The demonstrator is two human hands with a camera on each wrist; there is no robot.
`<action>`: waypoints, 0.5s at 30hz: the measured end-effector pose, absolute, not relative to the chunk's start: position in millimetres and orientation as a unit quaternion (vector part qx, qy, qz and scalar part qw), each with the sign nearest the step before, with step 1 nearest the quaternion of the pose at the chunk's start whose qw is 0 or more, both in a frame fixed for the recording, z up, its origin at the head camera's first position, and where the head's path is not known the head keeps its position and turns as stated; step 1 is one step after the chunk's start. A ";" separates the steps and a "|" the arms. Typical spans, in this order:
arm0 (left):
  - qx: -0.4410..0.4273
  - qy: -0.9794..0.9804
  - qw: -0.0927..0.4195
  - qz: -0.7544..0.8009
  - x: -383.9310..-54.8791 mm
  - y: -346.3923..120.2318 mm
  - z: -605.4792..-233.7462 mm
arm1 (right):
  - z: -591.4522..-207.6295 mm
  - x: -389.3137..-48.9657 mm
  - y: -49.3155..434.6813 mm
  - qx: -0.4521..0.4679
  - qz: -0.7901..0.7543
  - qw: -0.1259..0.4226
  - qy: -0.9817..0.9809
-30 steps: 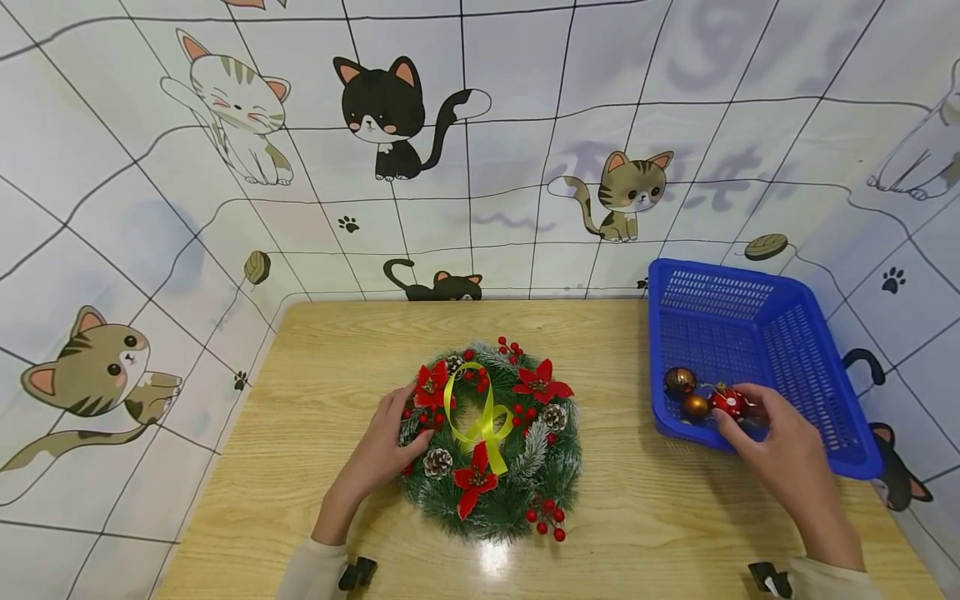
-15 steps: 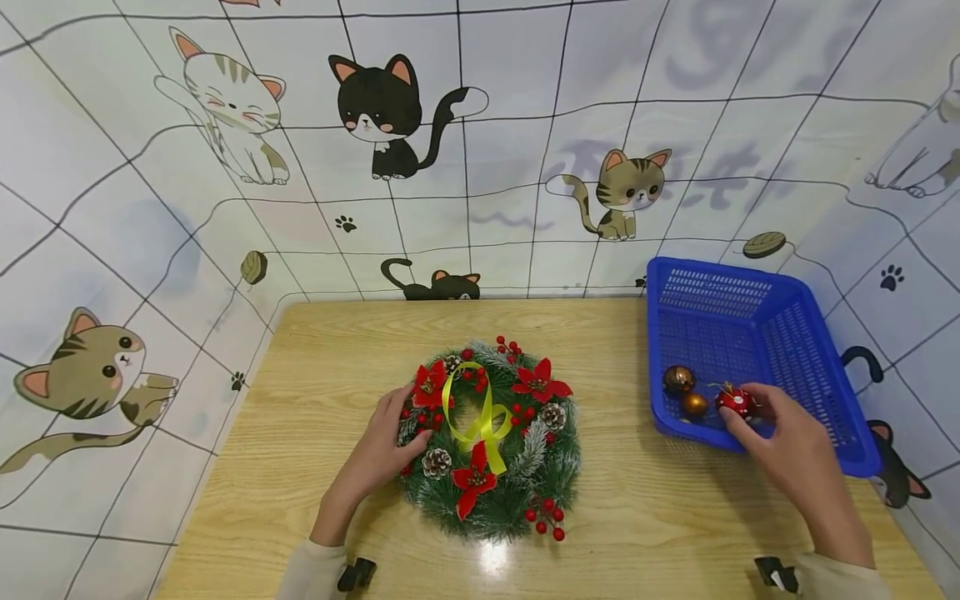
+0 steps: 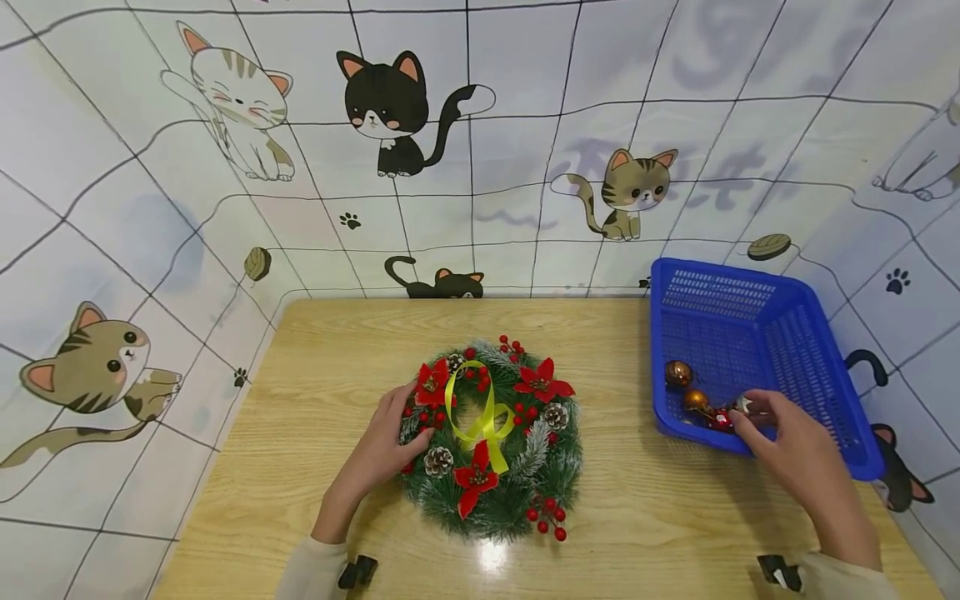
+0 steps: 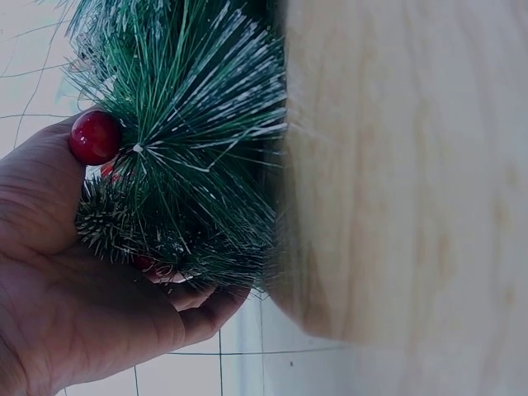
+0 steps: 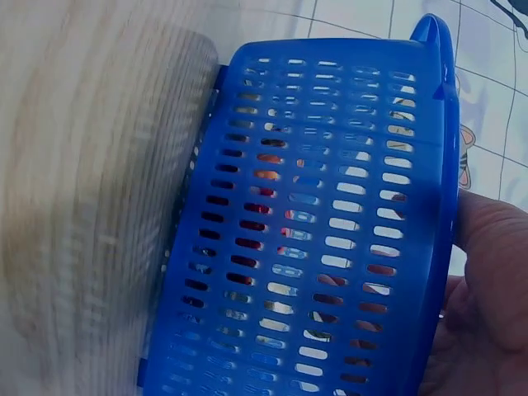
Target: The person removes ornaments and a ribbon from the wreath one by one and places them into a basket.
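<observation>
A green Christmas wreath (image 3: 525,475) with red poinsettias, berries, pinecones and a yellow ribbon lies on the table. My left hand (image 3: 382,446) grips its left rim; in the left wrist view, the thumb and curled fingers (image 4: 216,315) hold the frosted needles (image 4: 190,148). Over the near side of a blue plastic basket (image 3: 663,350), my right hand (image 3: 791,442) reaches inside and pinches a small silvery bauble (image 3: 742,405). A red bauble (image 3: 722,419) lies just left of the fingertips. In the right wrist view, the basket wall (image 5: 330,132) largely hides the fingers.
A brown bauble (image 3: 678,374) and an orange-gold bauble (image 3: 695,401) lie in the basket's near left corner. The wooden table (image 3: 322,358) meets a wall covering (image 3: 517,167) printed with cats. The basket stands near the right wall.
My right hand has let go of the red bauble, which now lies lower and further left, and has taken hold of a silvery one. The left hand stays on the wreath.
</observation>
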State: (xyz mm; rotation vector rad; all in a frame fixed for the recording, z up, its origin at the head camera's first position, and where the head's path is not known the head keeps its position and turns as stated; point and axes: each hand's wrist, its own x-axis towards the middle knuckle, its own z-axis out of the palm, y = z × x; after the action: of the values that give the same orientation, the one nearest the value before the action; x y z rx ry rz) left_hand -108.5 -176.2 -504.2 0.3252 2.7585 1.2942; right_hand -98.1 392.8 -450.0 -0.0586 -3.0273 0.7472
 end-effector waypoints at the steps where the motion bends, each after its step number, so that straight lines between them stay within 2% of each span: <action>1: 0.107 0.899 0.037 0.422 -108.6 -176.0 -504.5 | -450.1 -97.2 392.1 -0.020 0.240 0.014 -0.970; 15: 0.106 0.897 0.041 0.427 -109.1 -176.1 -503.9 | -451.1 -88.8 378.8 -0.029 0.293 0.052 -0.954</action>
State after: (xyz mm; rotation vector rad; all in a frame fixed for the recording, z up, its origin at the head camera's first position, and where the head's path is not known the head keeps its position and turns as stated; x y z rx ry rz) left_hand -109.1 -176.1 -503.9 0.3233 2.7460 1.3081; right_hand -88.8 378.8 -451.1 -0.0881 -2.9018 0.8912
